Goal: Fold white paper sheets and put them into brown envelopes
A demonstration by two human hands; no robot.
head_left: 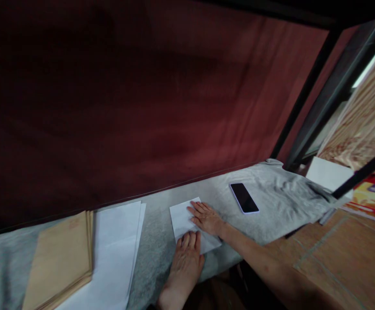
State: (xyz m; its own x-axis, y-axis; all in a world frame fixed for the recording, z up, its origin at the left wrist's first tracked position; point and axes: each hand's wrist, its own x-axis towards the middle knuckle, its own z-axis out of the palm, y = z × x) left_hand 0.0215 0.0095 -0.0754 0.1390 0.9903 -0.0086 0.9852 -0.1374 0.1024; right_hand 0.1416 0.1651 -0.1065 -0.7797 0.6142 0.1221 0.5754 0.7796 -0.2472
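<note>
A small folded white sheet of paper (182, 217) lies on the grey cloth-covered surface (155, 245). My left hand (187, 258) lies flat on its near edge, fingers stretched out together. My right hand (206, 217) rests flat on the sheet's right side, fingers spread and pointing left. Neither hand grips anything.
A stack of white sheets (116, 249) and a pile of brown envelopes (61, 258) lie to the left. A black phone (244, 198) lies face up to the right. A dark red wall (142, 107) rises behind. Tiled floor (342, 258) and a black frame (332, 90) are at right.
</note>
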